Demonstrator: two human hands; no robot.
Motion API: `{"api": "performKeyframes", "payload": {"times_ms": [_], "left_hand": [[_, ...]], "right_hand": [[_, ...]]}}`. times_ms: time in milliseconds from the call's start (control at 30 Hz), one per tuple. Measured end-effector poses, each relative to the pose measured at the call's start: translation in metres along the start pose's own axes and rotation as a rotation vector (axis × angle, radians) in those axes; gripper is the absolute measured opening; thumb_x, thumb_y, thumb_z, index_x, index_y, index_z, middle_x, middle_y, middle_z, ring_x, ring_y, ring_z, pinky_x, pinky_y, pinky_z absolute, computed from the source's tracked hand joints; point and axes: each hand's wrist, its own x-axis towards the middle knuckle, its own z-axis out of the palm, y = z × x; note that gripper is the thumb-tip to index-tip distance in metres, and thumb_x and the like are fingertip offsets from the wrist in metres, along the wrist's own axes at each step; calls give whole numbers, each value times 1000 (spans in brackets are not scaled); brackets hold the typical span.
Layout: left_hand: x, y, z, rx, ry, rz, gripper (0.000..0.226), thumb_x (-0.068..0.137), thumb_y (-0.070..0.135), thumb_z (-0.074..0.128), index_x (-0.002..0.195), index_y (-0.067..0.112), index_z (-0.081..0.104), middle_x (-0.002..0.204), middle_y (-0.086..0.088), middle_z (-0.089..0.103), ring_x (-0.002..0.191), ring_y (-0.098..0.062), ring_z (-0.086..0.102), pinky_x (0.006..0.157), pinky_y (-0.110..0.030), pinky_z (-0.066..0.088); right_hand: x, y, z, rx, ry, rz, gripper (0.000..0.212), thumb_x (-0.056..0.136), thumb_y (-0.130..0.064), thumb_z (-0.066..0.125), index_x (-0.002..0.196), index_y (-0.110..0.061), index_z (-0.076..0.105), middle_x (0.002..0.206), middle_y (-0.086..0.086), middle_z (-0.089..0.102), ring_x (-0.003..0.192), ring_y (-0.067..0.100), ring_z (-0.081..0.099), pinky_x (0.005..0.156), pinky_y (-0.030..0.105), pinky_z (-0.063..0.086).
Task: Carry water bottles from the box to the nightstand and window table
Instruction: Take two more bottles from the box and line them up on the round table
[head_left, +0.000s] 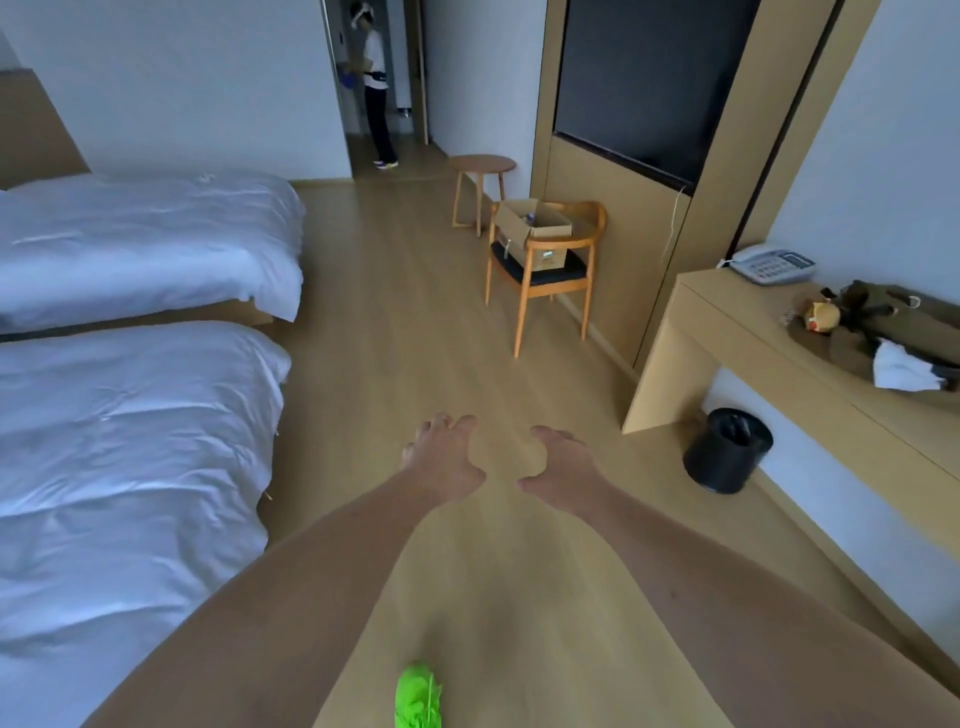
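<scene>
Hands empty, left hand and right hand side by side over the wooden floor, fingers loosely curled, grasping nothing. Farther ahead, open cardboard box on the seat of a wooden armchair, a water bottle showing inside. Round side table just beyond, two white beds to the left.

Bare forearms, no sleeves, bright green shoe

— What stood near the desk?
— A black bin sat under it, a phone and bag lay on top, and two white beds were well across from it.
</scene>
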Motion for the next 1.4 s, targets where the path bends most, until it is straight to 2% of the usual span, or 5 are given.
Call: {"api": "performKeyframes", "payload": {"times_ms": [567,733,1000,1233,1400], "left_hand": [[333,-135,-106,-78,-26,-15,78,77,33,73,148,28,42,139,-11,49,133,-36,46,100,-50,51],[433,-170,-116,-48,-25,-64,75,80,34,73,147,29,41,138,-9,48,133,-34,45,94,-48,51],[607,-206,-159,-34,-35,-174,74,83,33,71,150,27,40,146,-9,43,136,-34,41,102,-50,49],[743,-215,-184,-1,-41,-126,77,81,37,72,150,28,39,147,-9,43,137,-34,42,102,-51,48],[850,-218,-179,2,-91,-81,77,82,36,72,151,29,37,149,-9,42,138,-33,41,103,-51,47]], "right_hand": [[334,-153,-10,77,-34,78,83,80,-27,78,153,-24,40,151,10,48,140,29,44,111,36,43],[448,-178,-3,85,-49,35,84,80,-28,77,155,-23,39,151,8,49,139,26,47,110,34,44],[649,-228,-25,97,-94,-58,82,83,-34,76,154,-22,39,148,9,50,136,29,49,106,38,47],[780,-246,-48,81,-107,-60,75,84,-36,74,150,-22,43,145,6,53,133,27,52,102,40,50],[875,-235,-49,99,-101,26,83,86,-37,74,158,-25,32,155,4,42,141,26,43,109,39,46]]}}
